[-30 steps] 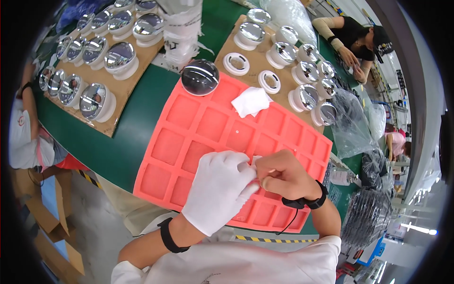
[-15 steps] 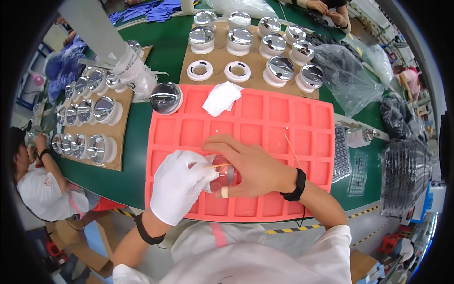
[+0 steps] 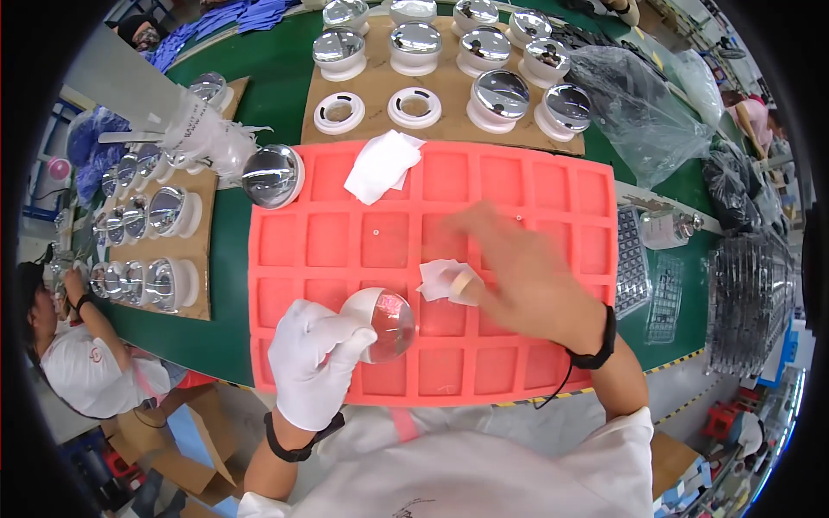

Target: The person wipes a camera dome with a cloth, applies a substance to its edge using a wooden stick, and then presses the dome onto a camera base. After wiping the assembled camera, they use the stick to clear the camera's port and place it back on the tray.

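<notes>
Low in the frame's centre, the fingers of the gloved left hand [image 3: 309, 363] pinch a clear dome [image 3: 395, 325] by its edge over the pink compartment tray [image 3: 547, 183]. To the right, the bare right hand [image 3: 535, 281] blurs; whether it grips the white wipe [image 3: 439, 278] I can't tell. A loose pinch could drop the dome; bare fingertips, smudge it.

– Where does this view look from?
– From the wearer's head, the left camera of a side-by-side pair, upright and aimed down
– How near does it sit?
– Close above the pink tray [image 3: 389, 271], the left hand [image 3: 313, 358] and the right hand [image 3: 540, 289], with the wearer's shirt [image 3: 484, 475] along the lower edge
– And how wide?
– Fisheye wide, so the table [image 3: 194, 344] curves at its edges and darkness rounds the corners
</notes>
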`<state>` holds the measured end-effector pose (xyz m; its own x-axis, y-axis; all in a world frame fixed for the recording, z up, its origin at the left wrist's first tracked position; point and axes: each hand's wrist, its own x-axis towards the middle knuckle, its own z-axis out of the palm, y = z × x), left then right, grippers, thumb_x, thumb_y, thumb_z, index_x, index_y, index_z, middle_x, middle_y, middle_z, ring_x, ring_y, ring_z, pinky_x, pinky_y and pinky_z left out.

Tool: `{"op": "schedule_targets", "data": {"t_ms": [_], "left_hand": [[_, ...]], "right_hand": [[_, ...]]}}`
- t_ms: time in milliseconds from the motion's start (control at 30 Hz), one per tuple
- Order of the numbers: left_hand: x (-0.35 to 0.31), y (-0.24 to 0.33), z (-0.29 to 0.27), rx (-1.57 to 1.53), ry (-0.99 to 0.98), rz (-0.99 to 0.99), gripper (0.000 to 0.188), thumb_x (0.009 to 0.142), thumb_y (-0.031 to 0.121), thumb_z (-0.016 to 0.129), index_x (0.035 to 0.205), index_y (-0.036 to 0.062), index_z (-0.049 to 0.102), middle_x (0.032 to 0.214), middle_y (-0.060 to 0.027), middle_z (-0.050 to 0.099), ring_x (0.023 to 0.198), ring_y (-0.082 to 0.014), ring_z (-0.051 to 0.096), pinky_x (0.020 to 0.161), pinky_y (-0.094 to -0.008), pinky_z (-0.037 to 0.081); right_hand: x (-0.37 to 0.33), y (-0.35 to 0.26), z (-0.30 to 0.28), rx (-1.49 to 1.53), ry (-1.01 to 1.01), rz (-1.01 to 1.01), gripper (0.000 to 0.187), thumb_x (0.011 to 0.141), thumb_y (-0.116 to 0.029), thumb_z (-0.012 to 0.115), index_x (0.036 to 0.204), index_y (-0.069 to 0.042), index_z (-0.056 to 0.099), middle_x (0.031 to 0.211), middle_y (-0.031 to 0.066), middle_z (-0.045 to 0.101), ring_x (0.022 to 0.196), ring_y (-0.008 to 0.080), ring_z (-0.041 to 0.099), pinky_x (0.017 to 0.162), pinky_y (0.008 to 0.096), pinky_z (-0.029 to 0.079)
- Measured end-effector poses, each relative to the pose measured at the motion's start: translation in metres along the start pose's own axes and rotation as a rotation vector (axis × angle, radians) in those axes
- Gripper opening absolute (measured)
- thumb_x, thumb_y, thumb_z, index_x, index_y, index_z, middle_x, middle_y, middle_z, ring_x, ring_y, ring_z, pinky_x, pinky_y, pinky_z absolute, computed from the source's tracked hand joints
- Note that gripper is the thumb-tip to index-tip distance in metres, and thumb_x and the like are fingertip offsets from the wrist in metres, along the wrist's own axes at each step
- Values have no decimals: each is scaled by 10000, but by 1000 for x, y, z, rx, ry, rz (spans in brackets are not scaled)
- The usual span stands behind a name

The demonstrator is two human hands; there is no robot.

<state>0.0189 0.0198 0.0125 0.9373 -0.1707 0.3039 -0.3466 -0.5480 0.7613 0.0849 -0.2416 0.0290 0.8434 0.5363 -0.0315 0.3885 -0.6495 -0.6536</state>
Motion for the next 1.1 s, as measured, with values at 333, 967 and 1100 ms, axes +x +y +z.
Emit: {"op": "schedule_targets", "data": {"t_ms": [333,967,1100], "left_hand": [[-4,8,6,-240,-14,-275,82,832,-32,699,841,9,628,700,-43,579,614,-111,481,579,-261,395],[-13,-25,-18,-905,51,-698,193,995,84,557,817,18,594,643,20,553,485,-10,406,425,-206,276],[-15,-29,-23,-920,49,-735,206,1003,105,545,814,33,585,654,32,546,503,-4,387,433,-206,264]], "right_hand": [[-19,-11,16,-184,-36,-160,732,755,-189,787,1396,-43,465,1415,189,448,1325,391,431,1079,512,389],[33,-49,79,52,-47,-233,900,508,-200,882,1339,-147,541,1303,92,601,1109,279,648,766,368,577],[46,-52,76,39,-116,-258,862,514,-213,872,1313,-137,558,1263,92,614,1069,279,655,743,371,581]]}}
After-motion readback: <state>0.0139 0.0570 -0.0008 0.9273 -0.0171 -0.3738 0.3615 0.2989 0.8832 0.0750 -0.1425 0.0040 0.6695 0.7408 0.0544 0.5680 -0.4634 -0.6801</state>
